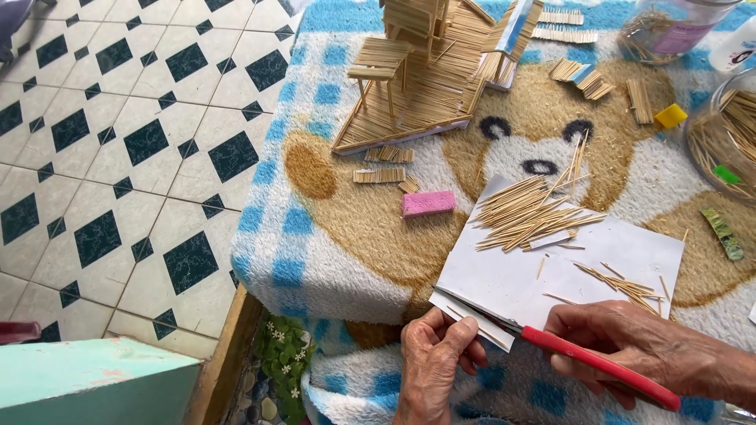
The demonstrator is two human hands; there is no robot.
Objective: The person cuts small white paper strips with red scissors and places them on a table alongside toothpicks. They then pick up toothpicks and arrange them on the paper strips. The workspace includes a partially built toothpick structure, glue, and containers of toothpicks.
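Nearest the camera, the left hand (pixel 435 356) is closed in a pinch on the near left corner of a white sheet of paper (pixel 622 256), thumb on top and fingers curled beneath. Just to its right, the right hand (pixel 630 346) is clamped around the red-handled scissors (pixel 594 364), whose long red handle runs from the near right toward the paper edge. The blades meet the near edge of the sheet beside a small white paper strip (pixel 482 324) held at the left thumb; how far the blades stand apart cannot be told.

The sheet lies on a blue-checked fleece blanket with a brown bear motif (pixel 339 236), which covers the work surface. On the sheet rest a large pile of loose wooden toothpicks (pixel 526 214) toward its far left part and a smaller scatter of toothpicks (pixel 622 285) toward its right.

Beyond the sheet, to the left, lies a pink rectangular sponge block (pixel 428 203). Short glued toothpick panels (pixel 379 175) lie just beyond it. Farther still stands a model structure built from toothpicks on a flat base (pixel 417 86).

At the far right are a small yellow block (pixel 670 116) and a clear round container holding toothpicks (pixel 724 134). To the left of the blanket lies a white floor with dark diamond tiles (pixel 118 142).
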